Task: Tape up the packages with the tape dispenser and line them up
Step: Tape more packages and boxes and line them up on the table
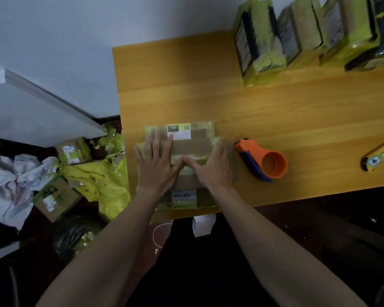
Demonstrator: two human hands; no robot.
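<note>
Both your hands — left [156, 161], right [211, 167] — press flat, fingers straight, on the box [192, 145] at the surface's [275, 111] near edge. Dispenser [262, 160] lies just right — lifting early may let the tape peel.

The white and green label [179, 131] on the far end of the cardboard package [192, 147] shows "16H" in pale characters on a dark patch, beside a small square code. The label [184, 196] on the package's near side carries a barcode and a blurred line of characters, too soft to read.
</note>
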